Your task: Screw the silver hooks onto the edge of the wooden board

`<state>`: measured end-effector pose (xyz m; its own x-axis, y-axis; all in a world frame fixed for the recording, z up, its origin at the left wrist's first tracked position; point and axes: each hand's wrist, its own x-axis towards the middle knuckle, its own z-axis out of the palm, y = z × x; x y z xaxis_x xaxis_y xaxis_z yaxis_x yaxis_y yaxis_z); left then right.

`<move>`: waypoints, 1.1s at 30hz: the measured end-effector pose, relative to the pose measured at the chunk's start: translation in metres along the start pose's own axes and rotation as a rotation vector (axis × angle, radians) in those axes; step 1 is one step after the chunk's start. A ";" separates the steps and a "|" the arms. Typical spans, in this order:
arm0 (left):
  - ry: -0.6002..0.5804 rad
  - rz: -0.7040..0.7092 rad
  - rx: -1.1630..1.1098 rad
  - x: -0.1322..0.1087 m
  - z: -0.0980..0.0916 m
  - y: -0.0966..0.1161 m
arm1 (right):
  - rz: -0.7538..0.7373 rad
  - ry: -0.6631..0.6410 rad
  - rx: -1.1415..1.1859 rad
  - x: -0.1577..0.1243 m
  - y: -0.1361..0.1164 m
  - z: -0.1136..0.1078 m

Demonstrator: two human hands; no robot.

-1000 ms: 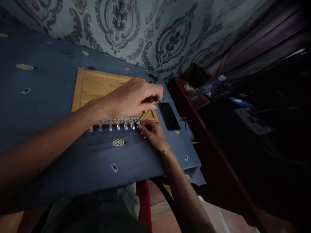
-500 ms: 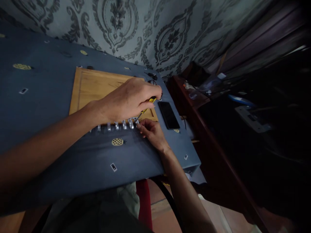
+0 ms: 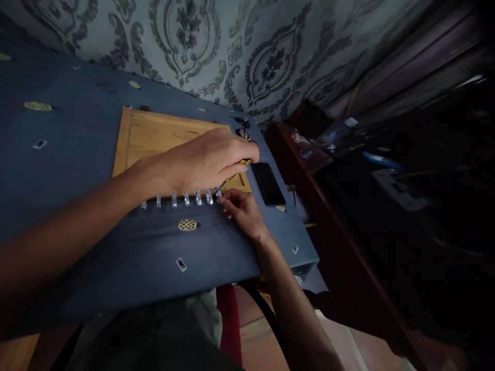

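My left hand (image 3: 204,158) reaches across a light wooden board (image 3: 158,133), its fingers closed round a screwdriver (image 3: 245,162) with a yellow and black handle. The screwdriver slants down, its thin shaft pointing at the board's near edge, where a small metal hook (image 3: 218,194) sits. My right hand (image 3: 244,210) pinches that hook between thumb and finger from the near side. Along the same edge, left of it, hang several more silver hooks (image 3: 186,199) in a row. The exact contact of the screwdriver's tip is too small to make out.
A black phone (image 3: 268,184) lies right of the board, with keys (image 3: 243,122) beyond it. The blue patterned cloth (image 3: 116,268) covers the table. A dark red wooden piece of furniture (image 3: 348,247) stands to the right, and a patterned curtain (image 3: 232,51) hangs behind.
My left hand has turned slightly and the screwdriver's handle shows less, sitting a little lower. My right hand stays in place on the hook. The view has shifted very slightly.
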<state>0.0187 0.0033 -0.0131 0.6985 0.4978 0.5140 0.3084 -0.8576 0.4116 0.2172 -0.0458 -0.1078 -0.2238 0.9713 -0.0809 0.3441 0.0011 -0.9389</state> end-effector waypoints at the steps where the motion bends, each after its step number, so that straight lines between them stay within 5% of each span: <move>1: 0.004 -0.001 0.002 0.000 0.000 0.000 | 0.000 0.000 -0.002 0.000 0.000 0.000; 15: 0.120 -0.031 0.100 0.004 0.011 -0.002 | 0.010 -0.009 -0.020 0.000 0.003 -0.001; 28: -0.065 -0.020 -0.004 0.010 -0.008 0.002 | 0.014 -0.004 -0.015 0.000 0.001 0.000; 33: 0.010 -0.096 -0.103 0.007 0.004 0.010 | 0.010 -0.003 0.002 0.001 0.003 0.000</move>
<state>0.0293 -0.0019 -0.0085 0.6622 0.5791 0.4755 0.3054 -0.7881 0.5344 0.2182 -0.0451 -0.1108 -0.2235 0.9705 -0.0909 0.3444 -0.0087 -0.9388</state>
